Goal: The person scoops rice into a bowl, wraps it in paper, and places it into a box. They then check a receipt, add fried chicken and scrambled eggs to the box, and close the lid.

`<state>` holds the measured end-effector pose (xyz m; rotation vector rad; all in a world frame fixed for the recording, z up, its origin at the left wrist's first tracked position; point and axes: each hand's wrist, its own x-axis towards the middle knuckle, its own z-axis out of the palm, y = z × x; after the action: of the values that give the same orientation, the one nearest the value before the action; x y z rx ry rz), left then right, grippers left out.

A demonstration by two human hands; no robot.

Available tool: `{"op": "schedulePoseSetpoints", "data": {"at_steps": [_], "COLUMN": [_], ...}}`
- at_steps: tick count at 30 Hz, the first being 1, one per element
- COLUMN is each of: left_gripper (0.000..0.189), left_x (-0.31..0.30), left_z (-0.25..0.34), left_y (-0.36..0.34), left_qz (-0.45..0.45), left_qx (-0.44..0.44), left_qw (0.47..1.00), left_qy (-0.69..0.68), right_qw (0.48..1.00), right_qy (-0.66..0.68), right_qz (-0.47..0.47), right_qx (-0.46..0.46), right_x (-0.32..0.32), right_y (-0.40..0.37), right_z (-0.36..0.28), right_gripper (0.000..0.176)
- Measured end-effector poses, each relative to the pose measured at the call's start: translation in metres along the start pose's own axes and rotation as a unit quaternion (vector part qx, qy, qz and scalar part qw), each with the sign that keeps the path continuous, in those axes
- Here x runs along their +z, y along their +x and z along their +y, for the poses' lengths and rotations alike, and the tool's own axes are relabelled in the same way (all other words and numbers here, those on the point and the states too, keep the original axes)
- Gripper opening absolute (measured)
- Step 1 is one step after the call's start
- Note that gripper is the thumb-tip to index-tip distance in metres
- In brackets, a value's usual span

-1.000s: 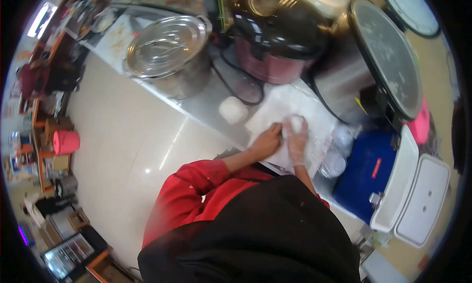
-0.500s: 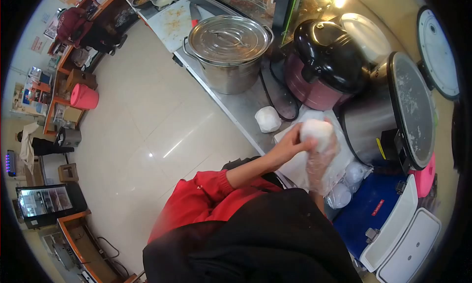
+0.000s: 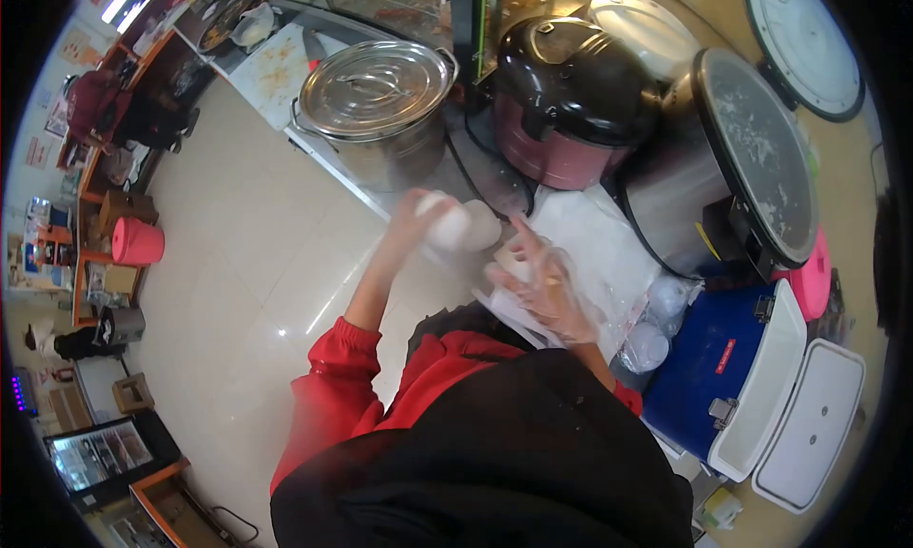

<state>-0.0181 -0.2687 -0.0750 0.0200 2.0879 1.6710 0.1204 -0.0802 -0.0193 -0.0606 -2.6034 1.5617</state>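
My left hand (image 3: 409, 229), bare and blurred, is closed on a white wrapped ball (image 3: 449, 226) at the counter's front edge. Right beside it sits a second white ball (image 3: 483, 226); whether the two touch is hard to tell. My right hand (image 3: 547, 291) wears a clear plastic glove, its fingers spread apart over the near end of the white sheets (image 3: 590, 229). Something pale shows between its thumb and fingers, too smeared to make out.
Behind the hands stand a lidded steel pot (image 3: 380, 153), a pink-and-black rice cooker (image 3: 561, 144) and a large steel cooker (image 3: 670, 172). Clear plastic-wrapped bowls (image 3: 645, 346) lie beside an open blue cooler (image 3: 709, 377). Another person (image 3: 100, 106) is across the room.
The ball was between both hands over the sheets; my left hand has carried it left, beside the other ball. My right hand has let go and moved left. The view has shifted.
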Motion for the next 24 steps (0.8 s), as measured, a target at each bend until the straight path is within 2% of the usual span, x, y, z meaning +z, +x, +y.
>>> {"op": "schedulePoseSetpoints", "data": {"at_steps": [2,3,6,8,9,12,14,15,16,18,19,22,23,24], "left_gripper": [0.052,0.052,0.051,0.047,0.045,0.047,0.064,0.067,0.07,0.064,0.067,0.069,0.073,0.073], "left_x": [-0.004,-0.002,0.021,0.054,0.075,0.148,0.197,0.217,0.237,0.271,0.288,0.322,0.333,0.345], "left_z": [-0.013,-0.015,0.024,0.057,0.075,0.117,0.116,0.117,0.118,0.123,0.116,0.112,0.111,0.114], "left_y": [0.018,0.025,0.004,-0.019,-0.034,-0.087,-0.117,-0.132,-0.148,-0.173,-0.178,-0.201,-0.208,-0.215], "left_qz": [0.052,0.073,0.034,-0.075,-0.137,-0.304,-0.359,-0.38,-0.401,-0.44,-0.444,-0.489,-0.494,-0.509], "left_qx": [-0.019,-0.029,0.024,0.134,0.174,0.265,0.314,0.31,0.305,0.239,0.269,0.235,0.255,0.245], "left_qw": [0.998,0.996,0.999,0.988,0.975,0.912,0.875,0.865,0.855,0.843,0.832,0.818,0.814,0.803], "left_qy": [-0.027,-0.04,-0.022,-0.018,-0.029,-0.078,-0.082,-0.104,-0.126,-0.198,-0.198,-0.189,-0.168,-0.188], "right_qw": [0.996,0.995,0.979,0.951,0.934,0.928,0.911,0.875,0.876,0.864,0.832,0.821,0.82,0.825], "right_qy": [-0.051,-0.021,0.096,0.211,0.256,0.239,0.231,0.206,0.132,-0.016,0.07,0.118,0.147,0.119], "right_qz": [0.006,0.007,0.051,0.115,0.154,0.275,0.339,0.427,0.458,0.502,0.55,0.556,0.551,0.55], "right_qx": [0.076,0.101,0.17,0.196,0.198,0.076,0.033,0.098,0.078,0.032,0.02,0.057,0.056,0.052], "right_x": [-0.019,-0.031,-0.065,-0.085,-0.098,-0.11,-0.112,-0.113,-0.121,-0.14,-0.144,-0.168,-0.176,-0.183], "right_y": [-0.022,-0.036,-0.071,-0.101,-0.111,-0.124,-0.13,-0.136,-0.151,-0.181,-0.187,-0.224,-0.235,-0.246], "right_z": [0.021,0.026,0.024,0.009,-0.007,-0.055,-0.075,-0.091,-0.081,-0.055,-0.058,-0.055,-0.055,-0.049], "right_gripper": [0.065,0.064,0.062,0.061,0.075,0.093,0.107,0.101,0.099,0.094,0.083,0.08,0.075,0.075]}}
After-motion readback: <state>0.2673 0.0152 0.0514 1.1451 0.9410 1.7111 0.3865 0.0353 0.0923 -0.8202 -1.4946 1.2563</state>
